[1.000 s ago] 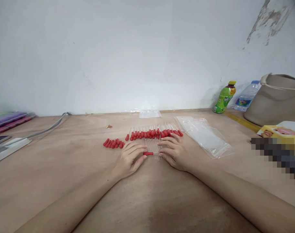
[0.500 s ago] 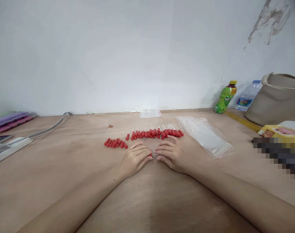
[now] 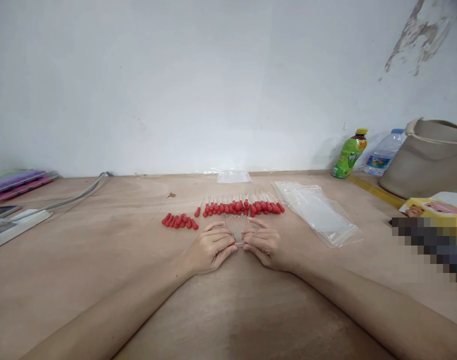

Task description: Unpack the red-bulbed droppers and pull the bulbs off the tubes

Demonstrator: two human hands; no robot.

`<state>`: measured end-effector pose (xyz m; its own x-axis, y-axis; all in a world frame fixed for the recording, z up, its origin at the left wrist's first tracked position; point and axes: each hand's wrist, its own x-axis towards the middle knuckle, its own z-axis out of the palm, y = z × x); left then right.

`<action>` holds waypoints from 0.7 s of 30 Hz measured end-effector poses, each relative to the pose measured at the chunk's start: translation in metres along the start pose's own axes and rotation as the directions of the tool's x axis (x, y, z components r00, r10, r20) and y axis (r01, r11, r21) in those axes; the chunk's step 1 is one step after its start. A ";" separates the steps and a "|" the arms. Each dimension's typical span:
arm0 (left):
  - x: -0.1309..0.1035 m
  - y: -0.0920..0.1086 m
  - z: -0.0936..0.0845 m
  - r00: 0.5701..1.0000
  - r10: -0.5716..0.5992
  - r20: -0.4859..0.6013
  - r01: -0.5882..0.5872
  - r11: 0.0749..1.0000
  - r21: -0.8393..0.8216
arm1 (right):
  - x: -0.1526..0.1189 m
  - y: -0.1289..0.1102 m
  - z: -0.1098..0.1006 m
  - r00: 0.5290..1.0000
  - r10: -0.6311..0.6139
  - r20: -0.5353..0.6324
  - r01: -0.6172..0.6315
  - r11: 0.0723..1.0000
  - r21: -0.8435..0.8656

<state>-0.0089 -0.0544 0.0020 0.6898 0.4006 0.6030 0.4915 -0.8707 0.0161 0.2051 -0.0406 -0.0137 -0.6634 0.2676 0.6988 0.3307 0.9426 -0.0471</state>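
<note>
Beside thin clear tubes [image 3: 237, 226] on the bench [image 3: 228, 310], the left hand [image 3: 212, 248] pinches a small red rubbery bulb [image 3: 234, 244] and the right hand [image 3: 265, 245] a single clear tube [image 3: 240, 245], which could bend if pushed crooked.

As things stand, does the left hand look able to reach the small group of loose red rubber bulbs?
Probably yes: the loose red rubber bulbs lie near the left hand with nothing visible between, though that hand seems to be pinching another, mostly hidden red bulb.
</note>
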 end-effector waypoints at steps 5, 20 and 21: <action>-0.003 -0.002 0.001 0.999 -0.016 0.040 0.017 0.999 -0.032 | -0.001 -0.003 0.000 1.000 -0.001 0.027 0.001 1.000 0.020; -0.033 -0.047 -0.035 0.845 -0.449 -0.291 0.484 0.873 0.057 | 0.007 -0.003 -0.030 0.928 0.372 -0.008 -0.343 0.847 -0.406; -0.034 -0.052 -0.039 0.800 -0.514 -0.310 0.553 0.832 0.047 | 0.008 -0.004 -0.030 0.923 0.385 -0.012 -0.356 0.840 -0.409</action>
<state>-0.0788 -0.0335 0.0122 0.1342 0.6793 0.7215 0.8154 -0.4894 0.3091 0.2183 -0.0479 0.0134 -0.4767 0.6075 0.6354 0.7887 0.6147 0.0040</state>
